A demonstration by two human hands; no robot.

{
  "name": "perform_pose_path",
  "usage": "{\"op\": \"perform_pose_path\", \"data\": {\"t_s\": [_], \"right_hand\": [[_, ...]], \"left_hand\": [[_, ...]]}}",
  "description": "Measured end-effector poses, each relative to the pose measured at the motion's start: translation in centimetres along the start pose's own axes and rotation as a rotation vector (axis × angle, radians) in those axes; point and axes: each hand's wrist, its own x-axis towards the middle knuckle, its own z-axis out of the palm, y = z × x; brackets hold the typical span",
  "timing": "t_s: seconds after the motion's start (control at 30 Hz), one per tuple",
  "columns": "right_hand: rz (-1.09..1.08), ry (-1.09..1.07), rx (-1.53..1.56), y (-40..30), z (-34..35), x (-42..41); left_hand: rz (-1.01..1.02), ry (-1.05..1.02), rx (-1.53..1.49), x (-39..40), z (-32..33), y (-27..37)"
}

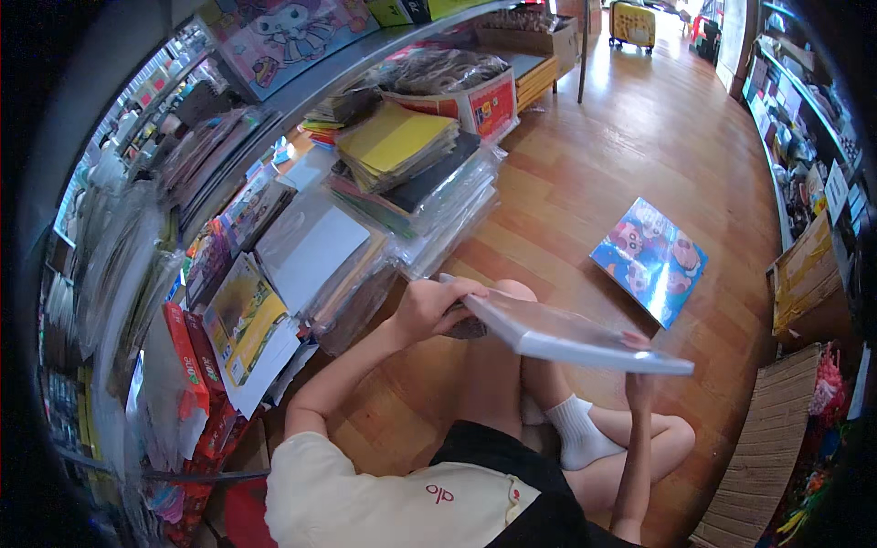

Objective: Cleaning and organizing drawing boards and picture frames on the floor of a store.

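A thin, flat white-edged box or pack [527, 335] is held level above my crossed legs. Its top face looks brownish and glossy, and blur hides its detail. My left hand [435, 308] grips its left end, thumb on top. Under the opposite end is my right hand [640, 383], with its fingertips showing at the upper face. Beyond the pack, a shiny blue square box or book [647, 260] with pink cartoon figures lies on the wood-patterned floor [548, 185].
Left of me, a low shelf holds stacked paper packs [312, 243], yellow sheets [397, 137] and red-wrapped reams [186, 356]. A cardboard sheet [760, 445] and a carton [808, 281] stand on the right. A yellow suitcase [632, 26] is at the far end.
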Motion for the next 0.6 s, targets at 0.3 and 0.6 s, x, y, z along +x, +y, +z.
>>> {"op": "perform_pose_path", "data": {"t_s": [0.3,0.6], "right_hand": [[0.164,0.056,0.296,-0.7,4.1,2.1],[0.610,-0.043,0.387,11.2,7.3,-9.7]], "left_hand": [[-0.084,0.391,0.389,10.4,-12.5,6.3],[-0.058,1.036,0.609,15.8,-25.0,0.5]]}}
